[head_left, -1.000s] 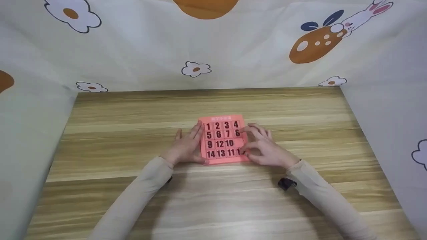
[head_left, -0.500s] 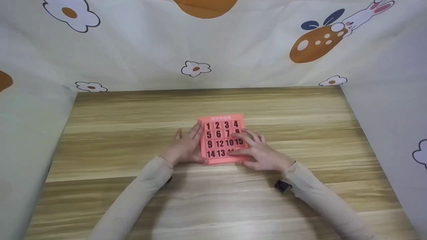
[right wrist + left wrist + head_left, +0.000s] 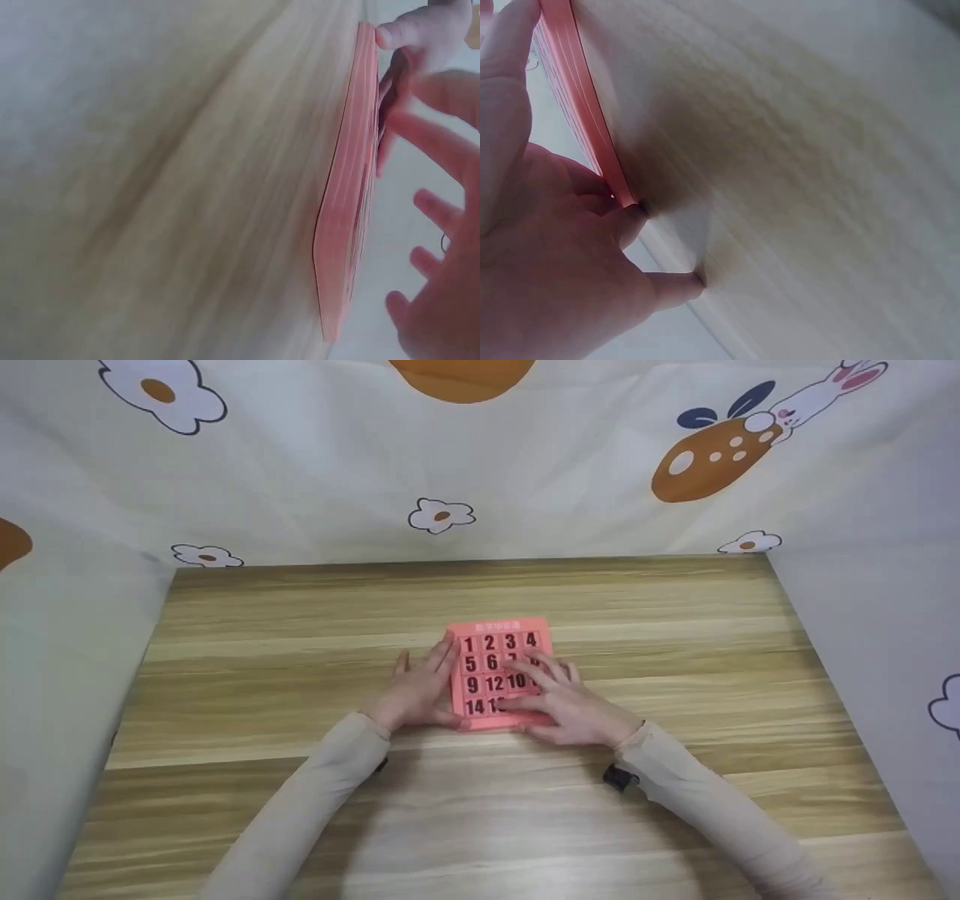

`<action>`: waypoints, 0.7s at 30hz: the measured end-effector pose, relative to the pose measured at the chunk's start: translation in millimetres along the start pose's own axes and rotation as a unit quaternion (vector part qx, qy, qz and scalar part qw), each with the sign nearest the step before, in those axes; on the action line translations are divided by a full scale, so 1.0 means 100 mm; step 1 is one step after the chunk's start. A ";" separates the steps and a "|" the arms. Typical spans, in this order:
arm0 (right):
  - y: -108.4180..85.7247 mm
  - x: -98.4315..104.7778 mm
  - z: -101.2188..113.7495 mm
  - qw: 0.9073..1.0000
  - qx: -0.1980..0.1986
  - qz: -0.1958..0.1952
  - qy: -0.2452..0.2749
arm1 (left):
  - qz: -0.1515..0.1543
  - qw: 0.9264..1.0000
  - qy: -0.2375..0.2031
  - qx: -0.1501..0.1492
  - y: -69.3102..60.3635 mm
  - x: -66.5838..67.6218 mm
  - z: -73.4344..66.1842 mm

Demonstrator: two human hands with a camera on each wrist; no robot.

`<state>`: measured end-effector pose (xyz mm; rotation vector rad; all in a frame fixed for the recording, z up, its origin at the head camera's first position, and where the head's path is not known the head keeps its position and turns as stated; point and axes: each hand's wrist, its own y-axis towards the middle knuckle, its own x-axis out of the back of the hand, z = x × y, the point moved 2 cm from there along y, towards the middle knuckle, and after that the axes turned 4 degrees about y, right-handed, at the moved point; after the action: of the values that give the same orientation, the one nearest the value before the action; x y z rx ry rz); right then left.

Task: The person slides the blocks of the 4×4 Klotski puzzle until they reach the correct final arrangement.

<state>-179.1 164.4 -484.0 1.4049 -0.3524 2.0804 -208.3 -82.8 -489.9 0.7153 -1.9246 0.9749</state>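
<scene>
A pink number board [image 3: 496, 722] lies flat on the table, its numbered tiles in rows. The left hand [image 3: 414, 695] is at the board's left side, fingers along that edge and thumb at the lower left corner; in the left wrist view the hand [image 3: 562, 255] touches the board's edge [image 3: 585, 97]. Over the lower right tiles spreads the right hand [image 3: 574, 706], its fingers hiding several of them. In the right wrist view that hand [image 3: 442, 210] has its fingers spread over the board [image 3: 345, 210]; whether the fingertips press a tile is unclear.
Wood-grained table [image 3: 300, 607] surrounds the board. A pale cloth printed with flowers [image 3: 441, 516] and a rabbit rises behind the table's back edge, and pale walls stand on both sides. A black strap piece [image 3: 619, 777] hangs at the right wrist.
The right hand has moved left from the board's right edge over the lower tiles. A tile marked 15 filled the gap in the third row. The left hand has stayed still.
</scene>
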 end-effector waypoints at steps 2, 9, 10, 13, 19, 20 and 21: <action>0.01 0.01 -0.01 1.000 -0.006 -0.016 -0.004 | -0.001 1.000 0.001 0.000 0.00 0.00 0.00; 0.07 0.04 -0.04 0.999 -0.040 -0.036 -0.008 | 0.001 1.000 0.006 0.000 0.00 0.00 0.00; 0.08 0.03 -0.04 0.999 -0.044 -0.029 -0.012 | 0.001 1.000 0.005 0.000 0.00 0.00 0.00; 0.12 -0.01 -0.04 0.999 -0.044 -0.013 -0.018 | 0.004 1.000 0.000 0.000 0.01 -0.01 0.00; 0.08 0.01 -0.03 0.999 -0.011 -0.015 0.028 | 0.008 1.000 -0.005 0.001 0.01 -0.01 0.00; 0.07 0.02 -0.04 0.999 -0.013 -0.022 0.035 | 0.006 1.000 -0.006 0.001 0.01 -0.01 0.00; 0.06 0.03 -0.04 0.999 -0.020 -0.033 0.034 | 0.004 1.000 -0.008 0.001 0.01 0.00 0.00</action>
<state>-186.8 162.8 -482.3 1.3017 -0.3130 2.0517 -208.9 -82.6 -490.7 0.7176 -1.9417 0.9795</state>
